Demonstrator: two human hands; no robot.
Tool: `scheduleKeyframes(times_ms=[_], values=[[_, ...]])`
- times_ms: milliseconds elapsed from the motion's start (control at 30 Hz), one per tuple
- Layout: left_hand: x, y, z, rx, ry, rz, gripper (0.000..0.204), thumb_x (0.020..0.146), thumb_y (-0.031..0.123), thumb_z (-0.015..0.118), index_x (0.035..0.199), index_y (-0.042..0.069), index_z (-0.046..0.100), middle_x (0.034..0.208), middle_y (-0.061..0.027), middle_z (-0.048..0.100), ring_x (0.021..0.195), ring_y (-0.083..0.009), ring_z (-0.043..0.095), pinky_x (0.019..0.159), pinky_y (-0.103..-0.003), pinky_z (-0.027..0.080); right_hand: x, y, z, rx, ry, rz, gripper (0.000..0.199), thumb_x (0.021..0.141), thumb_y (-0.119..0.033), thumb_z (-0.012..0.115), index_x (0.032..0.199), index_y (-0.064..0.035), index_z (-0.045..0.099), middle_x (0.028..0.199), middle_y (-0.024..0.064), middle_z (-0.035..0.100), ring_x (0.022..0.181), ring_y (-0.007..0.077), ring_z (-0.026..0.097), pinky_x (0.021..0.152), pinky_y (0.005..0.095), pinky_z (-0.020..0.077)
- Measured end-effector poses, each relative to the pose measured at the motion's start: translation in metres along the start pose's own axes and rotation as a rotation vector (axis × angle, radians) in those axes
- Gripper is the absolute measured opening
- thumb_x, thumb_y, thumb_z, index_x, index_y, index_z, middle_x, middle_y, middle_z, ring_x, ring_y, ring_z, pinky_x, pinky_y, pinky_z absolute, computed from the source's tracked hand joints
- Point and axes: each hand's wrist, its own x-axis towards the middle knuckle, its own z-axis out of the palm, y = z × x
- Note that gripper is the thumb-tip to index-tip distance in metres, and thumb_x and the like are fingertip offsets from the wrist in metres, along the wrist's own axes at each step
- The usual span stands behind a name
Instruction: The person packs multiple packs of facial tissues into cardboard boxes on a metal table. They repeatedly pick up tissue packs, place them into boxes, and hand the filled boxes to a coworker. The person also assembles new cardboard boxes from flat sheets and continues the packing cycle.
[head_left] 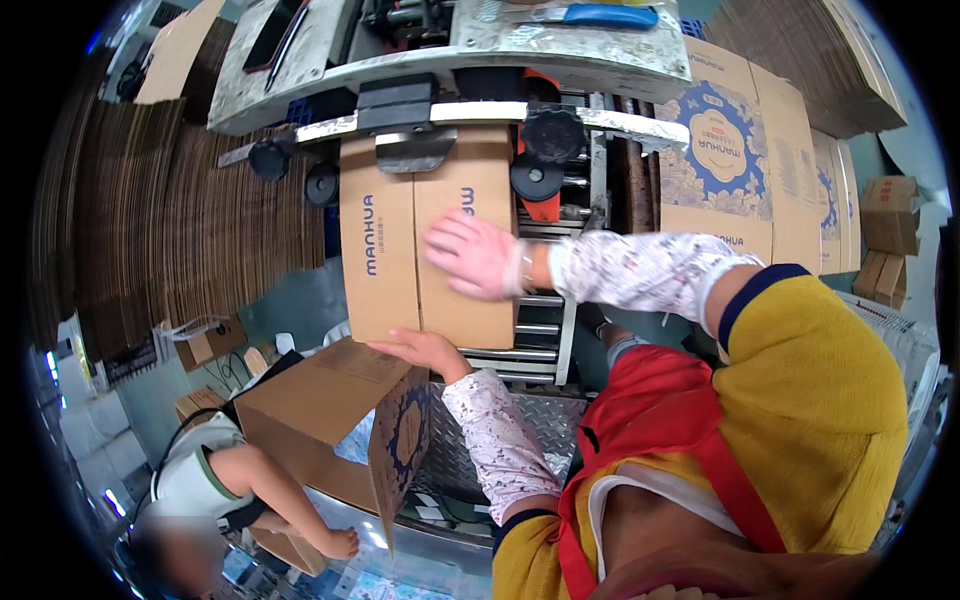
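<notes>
1. My left hand (425, 350) rests on the near edge of the closed box (430, 250), fingers flat, holding nothing.
2. My right hand (478, 257) lies on top, fingers spread wide, pressing the flaps down.
3. The box sits on the rollers (535, 335), its far end under the taping machine (450, 110), so I judge I'm keeping it straight.

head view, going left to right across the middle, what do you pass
stacked flat cardboard sheets → closed carton on the rollers → right hand flat on that carton → printed flat cartons standing on edge → small brown boxes
</notes>
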Motion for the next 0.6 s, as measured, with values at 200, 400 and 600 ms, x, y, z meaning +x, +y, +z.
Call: scheduleKeyframes(times_ms=[200,400,600], values=[[0.027,0.006,0.064,0.062,0.052,-0.141,0.056,0.103,0.028,0.026,0.148,0.001,0.008,0.144,-0.0266,0.031,0.119,-0.0357,0.046,0.102,-0.038,0.038,-0.232,0.021,-0.055,-0.282,-0.152,0.636,0.073,0.066,-0.035,0.073,0.125,-0.0005,0.048,0.130,0.0213,0.044,0.126,0.0422,0.038,0.108,0.0568,0.0235],[0.046,0.033,0.100,-0.250,-0.253,-0.243,0.063,0.099,0.026,0.033,0.150,0.014,-0.001,0.142,-0.0198,0.034,0.114,-0.0326,0.047,0.092,-0.045,0.043,-0.350,0.041,-0.048,-0.389,-0.648,0.780,0.089,0.065,-0.038,0.075,0.141,-0.0126,0.035,0.146,0.0201,0.028,0.135,0.0432,0.026,0.106,0.0633,0.0197],[-0.067,-0.017,0.037,-0.168,-0.750,-0.244,0.027,0.093,0.032,0.057,0.108,0.010,0.052,0.079,-0.0008,0.057,0.068,-0.0121,0.056,0.058,-0.026,0.045,-0.324,0.056,-0.033,-0.529,-0.666,0.778,0.090,0.066,-0.041,0.076,0.140,-0.0099,0.035,0.148,0.0194,0.024,0.136,0.0414,0.026,0.106,0.0636,0.0191]])
